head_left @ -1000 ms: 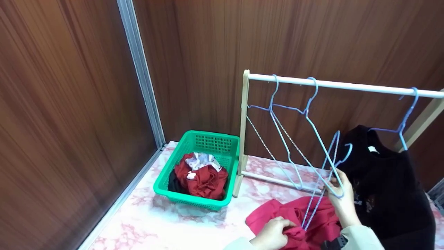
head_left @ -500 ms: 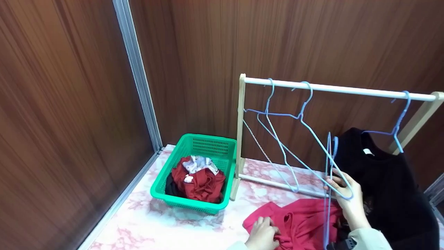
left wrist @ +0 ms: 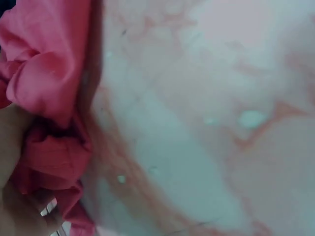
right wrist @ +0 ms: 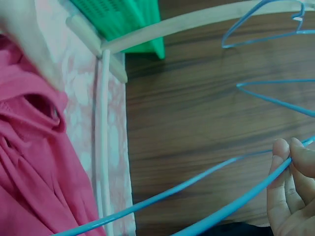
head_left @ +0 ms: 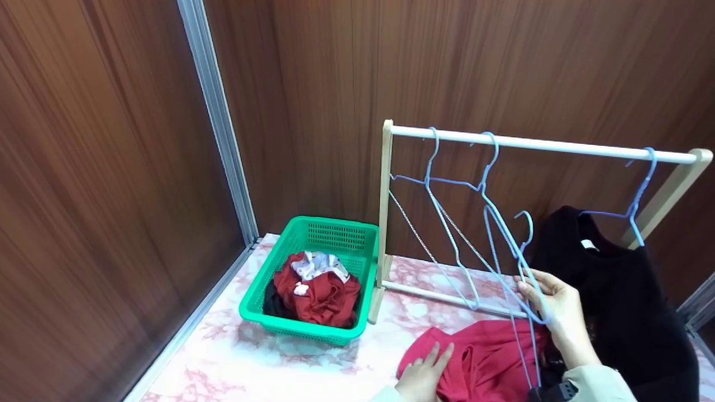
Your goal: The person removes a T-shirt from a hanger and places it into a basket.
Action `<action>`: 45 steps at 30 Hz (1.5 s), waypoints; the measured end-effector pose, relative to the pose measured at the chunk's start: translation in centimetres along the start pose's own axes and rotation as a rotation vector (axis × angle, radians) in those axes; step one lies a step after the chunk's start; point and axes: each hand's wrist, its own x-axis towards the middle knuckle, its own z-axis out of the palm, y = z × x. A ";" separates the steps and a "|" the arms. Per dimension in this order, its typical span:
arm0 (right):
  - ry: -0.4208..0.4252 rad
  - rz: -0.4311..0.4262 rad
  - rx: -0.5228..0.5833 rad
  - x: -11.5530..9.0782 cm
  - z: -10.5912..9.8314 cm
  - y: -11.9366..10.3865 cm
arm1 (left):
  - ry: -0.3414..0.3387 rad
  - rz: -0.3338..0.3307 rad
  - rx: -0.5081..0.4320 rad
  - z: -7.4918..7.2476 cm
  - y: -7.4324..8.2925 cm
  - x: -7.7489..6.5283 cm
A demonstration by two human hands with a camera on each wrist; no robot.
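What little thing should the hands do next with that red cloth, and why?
I'd probably lower one end of the blue hanger toward what looks like an opening in the red cloth. The right hand pinches that hanger, its hook is off the rack's bar, and the left hand rests on the cloth.

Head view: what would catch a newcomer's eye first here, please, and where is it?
Probably the green basket, bright against the brown wall, left of the rack with clothes inside. Next, perhaps the red cloth in front of the rack, with the left hand resting on it. The right hand pinches a blue hanger above that cloth, beside the black shirt hanging at the rack's right end.
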 end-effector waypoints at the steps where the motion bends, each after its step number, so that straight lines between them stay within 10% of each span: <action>1: 0.002 0.009 -0.016 0.0 0.0 -0.1 | -0.014 0.017 0.005 -0.1 0.1 0.0; 6: 0.058 0.035 -0.123 0.2 0.1 -0.7 | -0.036 0.065 0.108 -0.4 1.1 0.0; 14: 0.095 0.004 0.079 0.3 0.2 -1.4 | 0.056 -0.022 0.297 0.4 2.7 0.1; 24: 0.133 -0.073 0.029 1.4 -0.5 -1.3 | 0.523 -0.058 -0.349 -2.1 -0.9 0.1; 29: 0.133 -0.050 0.042 1.4 -0.4 -2.4 | 0.587 -0.156 -0.690 -5.3 -1.3 1.0; 45: 0.164 -0.022 -0.040 1.0 0.2 -3.6 | 0.790 -0.417 -1.364 -13.1 -3.8 1.1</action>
